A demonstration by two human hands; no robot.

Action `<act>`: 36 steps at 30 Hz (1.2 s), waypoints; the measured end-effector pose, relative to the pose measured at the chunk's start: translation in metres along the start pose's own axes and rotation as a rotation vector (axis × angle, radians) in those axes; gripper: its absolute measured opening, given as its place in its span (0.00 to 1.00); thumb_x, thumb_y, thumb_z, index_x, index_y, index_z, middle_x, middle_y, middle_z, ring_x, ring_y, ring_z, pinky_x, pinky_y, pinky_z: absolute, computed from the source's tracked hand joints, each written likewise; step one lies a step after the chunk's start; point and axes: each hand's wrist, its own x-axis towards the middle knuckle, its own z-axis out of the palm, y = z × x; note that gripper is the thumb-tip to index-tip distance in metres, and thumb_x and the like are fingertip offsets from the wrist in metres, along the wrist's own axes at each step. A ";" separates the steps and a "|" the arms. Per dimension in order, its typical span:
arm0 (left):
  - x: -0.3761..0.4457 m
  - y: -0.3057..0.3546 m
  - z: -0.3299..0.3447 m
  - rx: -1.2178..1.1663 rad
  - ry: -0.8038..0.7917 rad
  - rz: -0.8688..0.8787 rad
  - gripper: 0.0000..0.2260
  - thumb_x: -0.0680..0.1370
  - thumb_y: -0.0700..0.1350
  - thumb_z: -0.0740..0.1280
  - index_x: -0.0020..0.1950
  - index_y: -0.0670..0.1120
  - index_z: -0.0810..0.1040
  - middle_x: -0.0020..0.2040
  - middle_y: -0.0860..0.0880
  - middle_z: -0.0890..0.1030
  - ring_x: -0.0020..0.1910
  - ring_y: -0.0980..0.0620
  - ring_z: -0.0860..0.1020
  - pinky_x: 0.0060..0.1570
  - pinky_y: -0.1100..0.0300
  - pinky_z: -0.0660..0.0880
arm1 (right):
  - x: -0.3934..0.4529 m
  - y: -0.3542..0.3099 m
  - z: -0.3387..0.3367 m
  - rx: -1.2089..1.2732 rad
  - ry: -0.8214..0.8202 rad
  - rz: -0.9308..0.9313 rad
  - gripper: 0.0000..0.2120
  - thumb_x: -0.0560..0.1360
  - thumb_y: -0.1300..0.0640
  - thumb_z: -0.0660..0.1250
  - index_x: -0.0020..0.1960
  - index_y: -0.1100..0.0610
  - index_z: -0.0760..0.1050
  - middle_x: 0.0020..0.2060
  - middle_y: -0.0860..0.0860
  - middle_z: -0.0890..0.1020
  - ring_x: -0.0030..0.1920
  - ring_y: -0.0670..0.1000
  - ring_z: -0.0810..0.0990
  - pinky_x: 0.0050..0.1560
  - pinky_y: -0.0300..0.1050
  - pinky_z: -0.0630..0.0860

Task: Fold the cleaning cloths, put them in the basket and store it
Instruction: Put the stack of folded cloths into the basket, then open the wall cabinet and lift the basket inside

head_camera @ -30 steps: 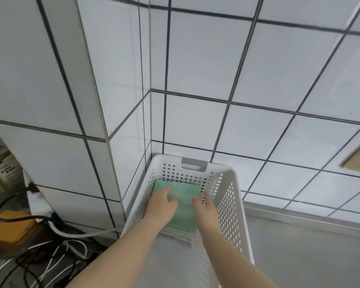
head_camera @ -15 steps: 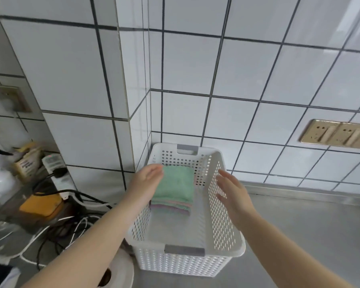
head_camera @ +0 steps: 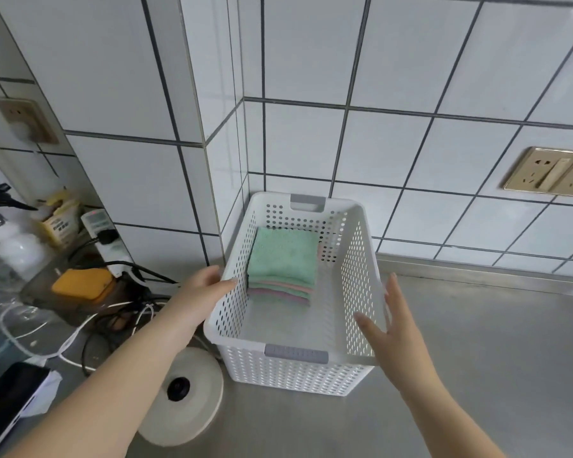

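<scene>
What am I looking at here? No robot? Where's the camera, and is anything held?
No robot: a person's two bare hands, filmed by one wide-angle camera worn on the head, looking forward and down. A white perforated basket stands on a steel counter in a tiled corner, with a stack of folded cloths, green on top, inside. The left hand rests on the basket's left rim; the right hand is open by the right wall. Neither has a firm grip yet. Cables and bottles lie left.

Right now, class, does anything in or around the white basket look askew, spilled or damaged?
Nothing stands out. The folded cloths lie in a neat stack at the far end of the basket, which sits flat and looks intact. The only untidiness is the loose cables to its left.
</scene>
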 end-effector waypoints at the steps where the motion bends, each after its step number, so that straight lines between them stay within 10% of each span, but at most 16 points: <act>1: -0.002 -0.002 0.000 -0.005 -0.006 -0.035 0.15 0.78 0.43 0.65 0.65 0.46 0.73 0.58 0.46 0.80 0.56 0.45 0.79 0.62 0.43 0.72 | 0.001 0.002 0.001 0.056 -0.003 0.045 0.39 0.75 0.54 0.68 0.76 0.44 0.47 0.71 0.37 0.59 0.71 0.40 0.58 0.67 0.40 0.60; 11: -0.012 -0.019 0.009 -0.077 0.049 -0.186 0.14 0.79 0.35 0.61 0.63 0.46 0.74 0.56 0.43 0.80 0.54 0.43 0.79 0.56 0.44 0.75 | 0.007 0.020 -0.003 0.484 -0.197 0.322 0.20 0.75 0.66 0.59 0.57 0.44 0.77 0.48 0.44 0.84 0.48 0.44 0.82 0.51 0.45 0.74; 22: -0.011 -0.021 0.011 -0.052 0.053 -0.138 0.19 0.77 0.31 0.57 0.60 0.51 0.76 0.52 0.50 0.82 0.51 0.47 0.80 0.50 0.49 0.78 | 0.008 0.025 -0.005 0.469 -0.285 0.320 0.25 0.73 0.68 0.55 0.51 0.40 0.79 0.48 0.46 0.84 0.48 0.46 0.82 0.46 0.44 0.72; 29: -0.007 -0.010 -0.006 -0.075 -0.109 -0.054 0.18 0.79 0.36 0.58 0.60 0.54 0.78 0.55 0.50 0.83 0.55 0.48 0.80 0.59 0.43 0.74 | -0.007 0.011 -0.002 0.442 -0.112 0.289 0.28 0.73 0.70 0.53 0.56 0.40 0.77 0.48 0.44 0.84 0.43 0.42 0.81 0.37 0.33 0.73; 36: 0.016 0.002 -0.038 -0.112 -0.327 0.167 0.16 0.79 0.40 0.63 0.61 0.57 0.75 0.55 0.60 0.82 0.52 0.63 0.80 0.48 0.61 0.73 | -0.055 -0.008 0.032 0.555 0.435 0.304 0.20 0.77 0.62 0.61 0.64 0.44 0.73 0.53 0.38 0.82 0.55 0.41 0.79 0.57 0.42 0.72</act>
